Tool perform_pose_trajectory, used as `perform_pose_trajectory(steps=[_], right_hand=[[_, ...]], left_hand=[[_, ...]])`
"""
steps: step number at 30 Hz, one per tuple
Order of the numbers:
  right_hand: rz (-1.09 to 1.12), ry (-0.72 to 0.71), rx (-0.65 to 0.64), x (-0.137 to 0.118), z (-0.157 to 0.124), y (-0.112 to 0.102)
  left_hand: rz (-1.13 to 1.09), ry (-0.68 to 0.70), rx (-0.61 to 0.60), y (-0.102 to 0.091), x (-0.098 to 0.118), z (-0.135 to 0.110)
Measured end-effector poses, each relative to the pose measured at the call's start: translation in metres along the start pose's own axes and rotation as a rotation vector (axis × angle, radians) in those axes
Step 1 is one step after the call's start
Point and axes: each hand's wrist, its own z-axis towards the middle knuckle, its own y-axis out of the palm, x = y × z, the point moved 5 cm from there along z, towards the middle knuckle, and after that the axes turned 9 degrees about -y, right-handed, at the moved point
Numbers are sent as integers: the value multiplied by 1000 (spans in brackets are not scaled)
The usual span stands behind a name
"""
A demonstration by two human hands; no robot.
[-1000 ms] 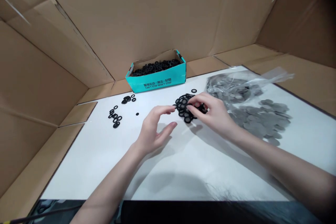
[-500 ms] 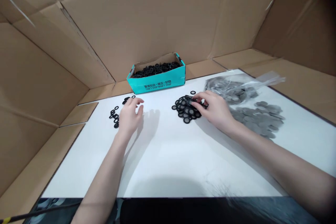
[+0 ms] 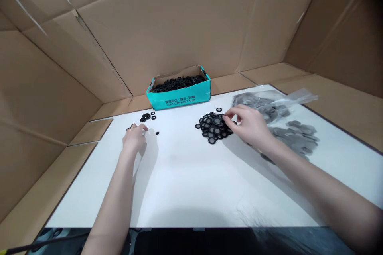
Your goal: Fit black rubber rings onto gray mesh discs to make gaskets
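Observation:
My left hand [image 3: 134, 138] is low over the left part of the white table, fingers bent down onto a few black rings [image 3: 129, 128] mostly covered by it. Its thumb stands apart, and I see nothing held. Beyond it lies a small cluster of black rings [image 3: 146, 116]. A small black piece [image 3: 157, 133] sits to its right. At the right edge of a heap of black rings with grey mesh-like discs in them [image 3: 212, 130], my right hand [image 3: 248, 123] has thumb and index tips close together. No piece is visible between them. Its other fingers are partly hidden.
A turquoise box [image 3: 179, 97] full of black rings stands at the back. On the right are a clear plastic bag [image 3: 263, 103] of grey discs and a loose spread of grey discs [image 3: 296, 137]. Cardboard walls [image 3: 194, 20] enclose the white table [image 3: 185, 183].
My left hand has moved left and down onto the rings, uncovering the small black piece. My right hand has shifted slightly right; the disc-filled ring at its fingertips now lies on the heap.

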Motion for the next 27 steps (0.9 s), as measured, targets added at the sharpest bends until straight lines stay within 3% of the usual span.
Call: perform_pose_trajectory(steps=[8,14,27], right_hand=[[-241,282,-285,46,-9,-40],[-327,359,-460,78,-31,-42],[-327,307,-460,70,-33,-25]], left_hand=[[-23,-8,-30,6,-9,10],[-31,14,-33,6,-10,12],[-121,-24,43,0,-14,11]])
